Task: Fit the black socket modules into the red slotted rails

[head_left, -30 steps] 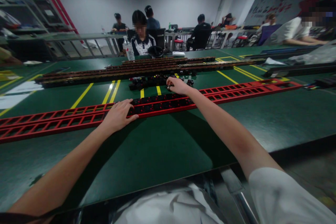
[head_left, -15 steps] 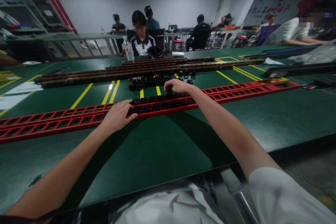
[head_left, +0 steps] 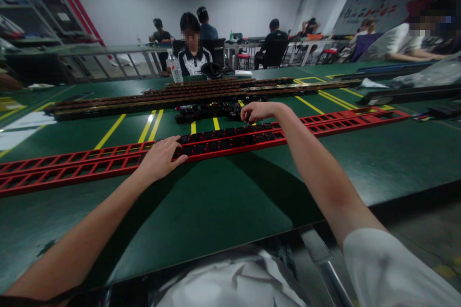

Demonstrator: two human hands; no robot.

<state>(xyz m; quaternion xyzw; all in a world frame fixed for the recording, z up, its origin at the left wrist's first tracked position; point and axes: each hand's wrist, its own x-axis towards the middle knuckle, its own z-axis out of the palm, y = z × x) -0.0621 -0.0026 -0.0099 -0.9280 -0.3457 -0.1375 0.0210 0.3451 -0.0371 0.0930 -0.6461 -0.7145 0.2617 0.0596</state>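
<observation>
Two long red slotted frames (head_left: 108, 157) lie side by side across the green table. Their middle stretches carry rows of black square modules (head_left: 213, 146) with small red dots. My left hand (head_left: 160, 157) rests on the frames at the left end of the modules, fingers stretched out and thumb apart on the near side. Beyond the frames is a heap of small black parts (head_left: 201, 110). At its right end hovers my right hand (head_left: 264, 111), its fingers curled downward and closed. Whatever its fingertips may hold is hidden.
Several long dark rails (head_left: 151, 100) lie across the far side. A water bottle (head_left: 175, 68) stands behind them, near a seated person (head_left: 194, 57). Clear plastic wrapping (head_left: 428, 74) and a black bar (head_left: 406, 95) lie at the right, white papers (head_left: 21, 129) at the left.
My right hand has moved right and a little away from the modules, toward the right end of the black parts. My left hand stays on the frames.
</observation>
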